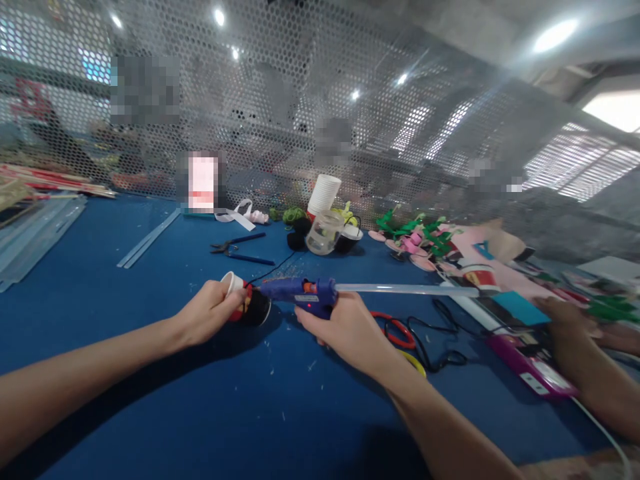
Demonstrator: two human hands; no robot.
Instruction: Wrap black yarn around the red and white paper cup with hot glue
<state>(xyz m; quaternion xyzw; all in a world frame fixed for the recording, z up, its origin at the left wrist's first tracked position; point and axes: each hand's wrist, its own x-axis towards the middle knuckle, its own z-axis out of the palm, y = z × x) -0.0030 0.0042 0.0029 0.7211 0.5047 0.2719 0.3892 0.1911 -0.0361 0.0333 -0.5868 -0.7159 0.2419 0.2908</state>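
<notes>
My left hand (213, 310) is closed around a small paper cup (233, 283), tilted on its side, with black yarn wound round its lower part (259, 308). A black strand (273, 270) runs from the cup back toward a dark ball of yarn (297, 239). In my right hand (350, 330) is a blue hot glue gun (300, 293), its red light lit. The nozzle points left and meets the cup's side; whether it touches is hard to tell. A long clear glue stick (405, 289) sticks out of the gun's rear.
Pliers (230, 247), a clear jar (324, 233) and stacked paper cups (325, 195) stand or lie behind. Right are red-handled scissors (400, 328), black cable (445, 357), a purple power strip (533, 370) and another person's arm (580, 360). Glue sticks (45, 233) lie left.
</notes>
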